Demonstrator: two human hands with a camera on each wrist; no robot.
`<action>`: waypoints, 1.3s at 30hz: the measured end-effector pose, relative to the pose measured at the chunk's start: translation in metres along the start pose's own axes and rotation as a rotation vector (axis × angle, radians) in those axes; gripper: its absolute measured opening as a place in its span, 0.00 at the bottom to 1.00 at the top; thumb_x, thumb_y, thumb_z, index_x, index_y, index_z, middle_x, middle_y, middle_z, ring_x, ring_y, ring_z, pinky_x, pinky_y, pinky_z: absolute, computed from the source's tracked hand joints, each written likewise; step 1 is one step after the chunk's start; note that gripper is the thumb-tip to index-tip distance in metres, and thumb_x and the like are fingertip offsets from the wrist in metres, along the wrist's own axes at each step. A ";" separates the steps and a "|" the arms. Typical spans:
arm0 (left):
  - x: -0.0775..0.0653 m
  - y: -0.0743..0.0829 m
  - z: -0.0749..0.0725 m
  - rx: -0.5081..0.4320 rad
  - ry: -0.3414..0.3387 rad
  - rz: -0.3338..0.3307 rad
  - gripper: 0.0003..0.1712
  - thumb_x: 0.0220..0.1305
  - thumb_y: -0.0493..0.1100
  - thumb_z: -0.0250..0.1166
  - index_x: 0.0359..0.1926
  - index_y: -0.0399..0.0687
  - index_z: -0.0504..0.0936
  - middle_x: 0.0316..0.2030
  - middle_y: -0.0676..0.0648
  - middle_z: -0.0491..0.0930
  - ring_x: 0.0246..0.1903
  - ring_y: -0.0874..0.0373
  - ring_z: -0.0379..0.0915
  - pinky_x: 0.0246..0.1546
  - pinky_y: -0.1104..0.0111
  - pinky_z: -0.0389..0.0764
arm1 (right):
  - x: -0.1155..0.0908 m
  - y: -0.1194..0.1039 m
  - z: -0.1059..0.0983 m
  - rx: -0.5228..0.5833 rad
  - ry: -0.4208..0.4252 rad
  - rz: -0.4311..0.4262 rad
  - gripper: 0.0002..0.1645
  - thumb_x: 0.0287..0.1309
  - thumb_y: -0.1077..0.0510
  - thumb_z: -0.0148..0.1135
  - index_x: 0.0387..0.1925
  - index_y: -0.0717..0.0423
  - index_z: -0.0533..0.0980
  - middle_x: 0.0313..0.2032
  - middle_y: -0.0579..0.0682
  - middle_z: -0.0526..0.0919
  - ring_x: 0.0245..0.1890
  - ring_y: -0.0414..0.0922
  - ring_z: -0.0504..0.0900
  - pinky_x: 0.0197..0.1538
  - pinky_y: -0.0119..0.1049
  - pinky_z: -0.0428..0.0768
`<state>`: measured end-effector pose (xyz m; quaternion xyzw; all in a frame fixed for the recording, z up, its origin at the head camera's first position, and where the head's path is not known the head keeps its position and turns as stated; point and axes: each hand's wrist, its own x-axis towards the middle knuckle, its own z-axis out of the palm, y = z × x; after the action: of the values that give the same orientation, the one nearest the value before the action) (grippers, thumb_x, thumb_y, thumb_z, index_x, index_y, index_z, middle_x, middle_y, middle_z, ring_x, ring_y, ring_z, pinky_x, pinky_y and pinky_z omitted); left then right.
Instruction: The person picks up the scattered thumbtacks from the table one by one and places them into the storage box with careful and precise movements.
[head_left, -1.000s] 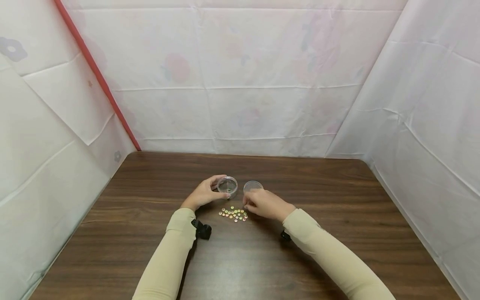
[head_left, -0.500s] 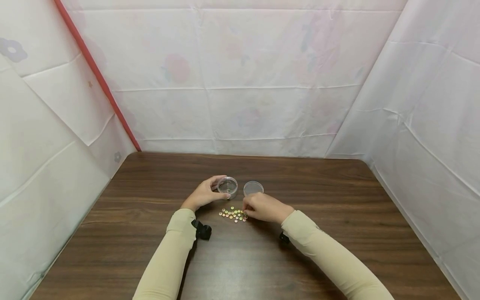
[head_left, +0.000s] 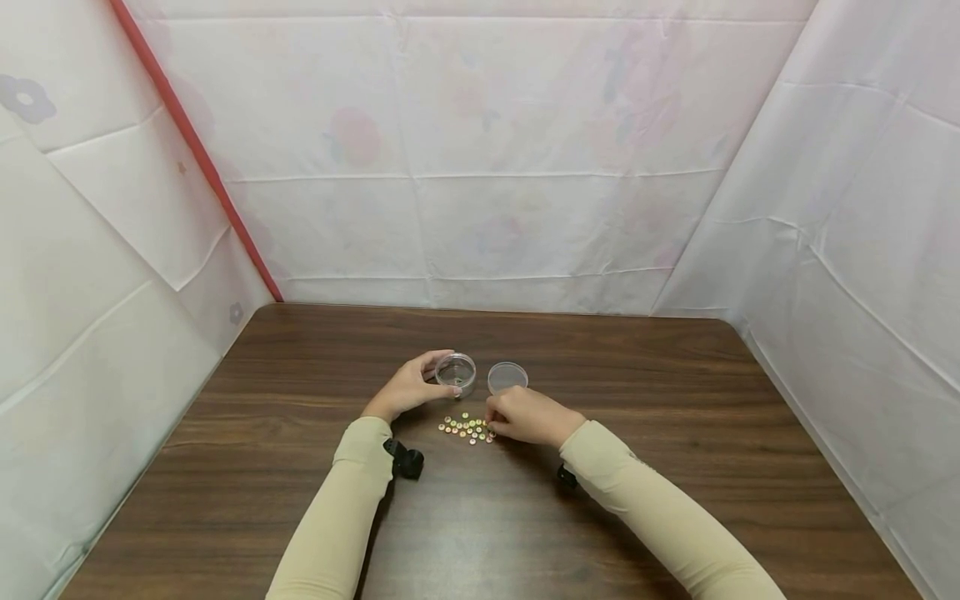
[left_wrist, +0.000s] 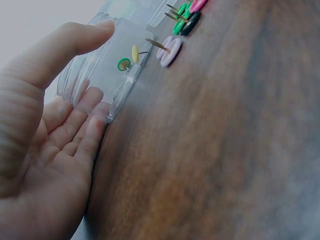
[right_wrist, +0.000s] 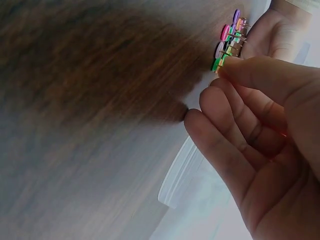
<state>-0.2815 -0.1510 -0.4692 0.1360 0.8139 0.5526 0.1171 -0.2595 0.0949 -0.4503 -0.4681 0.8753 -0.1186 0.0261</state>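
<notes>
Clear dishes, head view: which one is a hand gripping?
The deeper left dish: the left hand grips it; the shallower right dish lies ungripped.

No txt, nos., labels or brand names legible in any view. Wall sheets [head_left: 480, 225] carry faded prints only, e.g. grey flower [head_left: 27, 97] far L & pinkish round motif [head_left: 356, 136] L of ctr; no letters made out. Tacks [head_left: 465, 426] too small to read in head view; close up, L wrist, heads look plain-coloured. Clear dish [head_left: 468, 388] & lid [head_left: 507, 376]: nothing legible. Blk wrist cam [head_left: 410, 463]: markings, if any, too small to tell.
</notes>
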 end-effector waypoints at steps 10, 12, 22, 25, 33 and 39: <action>0.007 -0.017 0.004 0.029 0.055 0.012 0.44 0.46 0.51 0.75 0.65 0.57 0.65 0.60 0.46 0.68 0.60 0.50 0.61 0.61 0.49 0.65 | 0.001 0.001 -0.001 -0.009 -0.016 0.007 0.05 0.58 0.57 0.62 0.27 0.49 0.78 0.27 0.40 0.78 0.24 0.30 0.71 0.29 0.25 0.75; 0.008 -0.017 0.004 0.025 0.058 0.013 0.44 0.46 0.51 0.75 0.65 0.56 0.66 0.59 0.46 0.69 0.60 0.50 0.61 0.61 0.49 0.65 | 0.001 0.002 -0.003 0.000 -0.011 0.000 0.05 0.58 0.57 0.63 0.27 0.50 0.79 0.26 0.40 0.79 0.24 0.30 0.71 0.29 0.25 0.76; 0.011 -0.021 0.004 0.024 0.072 0.023 0.44 0.44 0.51 0.76 0.64 0.57 0.67 0.59 0.46 0.70 0.60 0.51 0.61 0.62 0.50 0.63 | 0.003 0.006 -0.010 0.021 0.044 -0.007 0.06 0.59 0.59 0.61 0.26 0.50 0.79 0.28 0.40 0.79 0.27 0.31 0.72 0.32 0.28 0.78; 0.008 -0.016 0.003 0.015 0.055 0.015 0.44 0.45 0.49 0.75 0.64 0.55 0.67 0.60 0.45 0.69 0.60 0.50 0.61 0.62 0.49 0.63 | 0.005 0.008 -0.012 0.032 0.067 0.008 0.06 0.60 0.58 0.60 0.28 0.49 0.80 0.29 0.39 0.80 0.28 0.31 0.73 0.33 0.30 0.79; 0.010 -0.020 0.004 0.015 0.059 0.023 0.45 0.44 0.53 0.76 0.64 0.56 0.67 0.59 0.46 0.70 0.59 0.50 0.62 0.61 0.49 0.65 | 0.012 0.013 -0.016 0.036 0.160 0.036 0.04 0.62 0.57 0.59 0.33 0.51 0.79 0.31 0.41 0.80 0.30 0.32 0.73 0.34 0.28 0.79; 0.011 -0.021 0.004 0.005 0.066 0.029 0.45 0.42 0.53 0.76 0.63 0.57 0.68 0.57 0.47 0.72 0.57 0.52 0.65 0.60 0.50 0.67 | 0.018 0.014 -0.016 0.031 0.214 0.067 0.04 0.62 0.56 0.59 0.34 0.51 0.78 0.31 0.42 0.79 0.29 0.32 0.73 0.33 0.28 0.79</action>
<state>-0.2922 -0.1508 -0.4904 0.1299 0.8166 0.5564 0.0817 -0.2837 0.0903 -0.4372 -0.4229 0.8863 -0.1803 -0.0564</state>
